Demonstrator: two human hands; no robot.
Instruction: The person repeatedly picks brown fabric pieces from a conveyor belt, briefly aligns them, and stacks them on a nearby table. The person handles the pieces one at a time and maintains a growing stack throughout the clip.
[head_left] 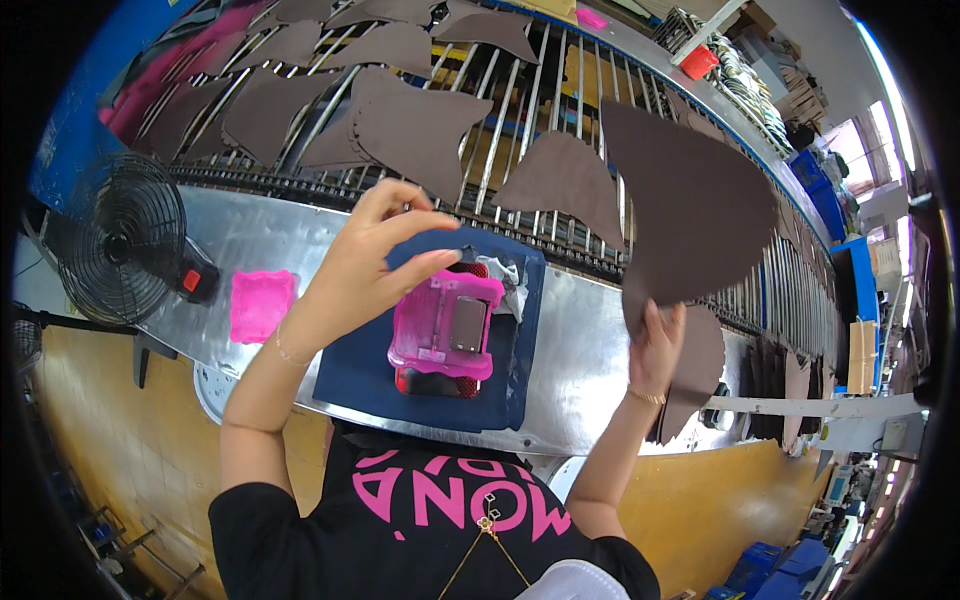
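Note:
My right hand (657, 350) pinches the narrow lower end of a large dark brown sheet piece (700, 200), flat and curved like a cut leather panel, raised over the rack of metal rods. My left hand (375, 265) hovers above a pink plastic tray (408, 335), thumb and fingers apart, with nothing visible between them. Inside that tray lies a small grey-brown rectangular block (468, 325). Under the tray shows a red and black object (440, 384), mostly hidden, on a dark blue mat (360, 365). A crumpled whitish cloth or paper (513, 290) lies beside the tray.
Beyond the metal table (580, 330) runs a rack of metal rods (490, 120) bearing several brown pieces (400, 120). A second pink tray (263, 306) and a black fan (122, 240) stand at the left. More brown pieces (775, 375) hang at the right.

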